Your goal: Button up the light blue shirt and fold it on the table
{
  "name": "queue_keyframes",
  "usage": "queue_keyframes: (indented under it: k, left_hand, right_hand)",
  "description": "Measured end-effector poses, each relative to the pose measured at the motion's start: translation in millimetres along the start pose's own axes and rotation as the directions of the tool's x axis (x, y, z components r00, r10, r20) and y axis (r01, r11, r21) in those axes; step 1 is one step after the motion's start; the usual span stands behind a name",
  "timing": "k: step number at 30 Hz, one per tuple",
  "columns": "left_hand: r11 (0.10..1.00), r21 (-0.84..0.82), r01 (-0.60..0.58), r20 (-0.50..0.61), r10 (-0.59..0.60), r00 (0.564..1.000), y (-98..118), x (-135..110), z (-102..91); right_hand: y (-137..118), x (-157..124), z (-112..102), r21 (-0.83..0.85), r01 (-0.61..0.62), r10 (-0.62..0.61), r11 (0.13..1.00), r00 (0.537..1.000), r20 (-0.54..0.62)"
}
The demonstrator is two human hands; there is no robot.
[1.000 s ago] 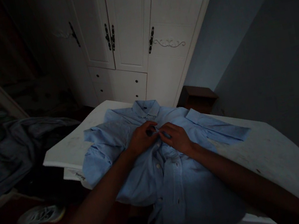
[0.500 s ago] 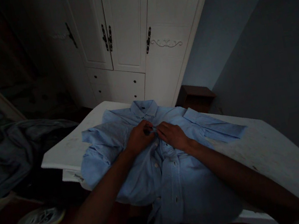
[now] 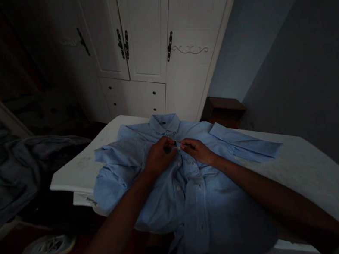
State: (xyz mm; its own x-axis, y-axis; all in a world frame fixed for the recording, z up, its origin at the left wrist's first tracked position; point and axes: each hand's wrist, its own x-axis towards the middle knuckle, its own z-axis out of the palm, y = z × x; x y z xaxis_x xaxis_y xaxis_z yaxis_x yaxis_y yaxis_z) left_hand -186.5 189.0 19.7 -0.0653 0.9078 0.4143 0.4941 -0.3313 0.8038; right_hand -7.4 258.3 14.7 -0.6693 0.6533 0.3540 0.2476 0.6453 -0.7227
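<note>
A light blue collared shirt (image 3: pixel 225 204) lies front up across a white table (image 3: pixel 295 170), its collar pointing away from me and its lower hem hanging over the near edge. Below my hands the front hangs apart, with buttons on the left strip and buttonholes on the right one. My left hand (image 3: pixel 161 154) pinches the front edge a little below the collar, thumb and fingertips together. Facing it, my right hand (image 3: pixel 197 150) pinches the opposite edge of the placket. The fingertips almost meet; the button between them is too small to make out.
Behind the table stands a white wardrobe (image 3: pixel 139 31) with dark handles and drawers. A brown wooden box-like stand (image 3: pixel 225 106) is near the wall. Dark grey cloth (image 3: pixel 26 169) is heaped at left. A sneaker (image 3: pixel 49 246) rests on the red floor.
My right hand's fingers have drawn slightly right and opened out from a tighter curl, still on the placket. My left hand keeps its pinch. The whole view has shifted slightly.
</note>
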Motion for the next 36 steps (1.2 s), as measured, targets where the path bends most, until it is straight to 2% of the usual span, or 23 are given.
queue_keyframes:
  k: [9,16,18,20,23,25,29,36]
  left_hand:
    - [1.0,-0.022,0.019,0.029,-0.018,0.999,0,-3,-0.4]
    - [0.995,0.102,0.007,0.021,-0.01,1.0,0,-6,3.7]
    - [0.991,0.137,0.01,0.016,-0.013,1.0,-1,-5,4.8]
    - [0.989,0.145,0.003,0.022,-0.006,1.0,0,-5,5.2]
    - [0.994,0.113,0.0,0.025,-0.003,1.0,-1,-5,5.1]
    - [0.997,0.08,-0.002,0.023,0.0,1.0,-1,-6,5.3]
    - [0.999,0.039,0.007,0.034,-0.008,0.999,-3,-6,5.8]
    - [0.992,0.121,-0.033,0.054,0.027,0.998,2,-6,3.8]
  right_hand:
    - [5,-1,3,0.094,-0.053,0.058,0.994,0.997,-0.052]
    - [9,0,5,0.143,-0.044,0.057,0.989,0.994,-0.093]
    - [7,-1,5,0.091,0.02,-0.008,0.996,0.992,-0.127]
    - [6,-2,6,0.007,0.14,-0.137,0.99,0.98,-0.142]
    - [7,-5,7,-0.114,0.304,-0.316,0.946,0.944,-0.097]
    - [9,-6,7,-0.146,0.341,-0.352,0.929,0.934,-0.057]
    - [11,-6,7,-0.143,0.318,-0.327,0.937,0.944,-0.043]
    - [8,-3,3,-0.088,0.189,-0.202,0.978,0.966,-0.16]
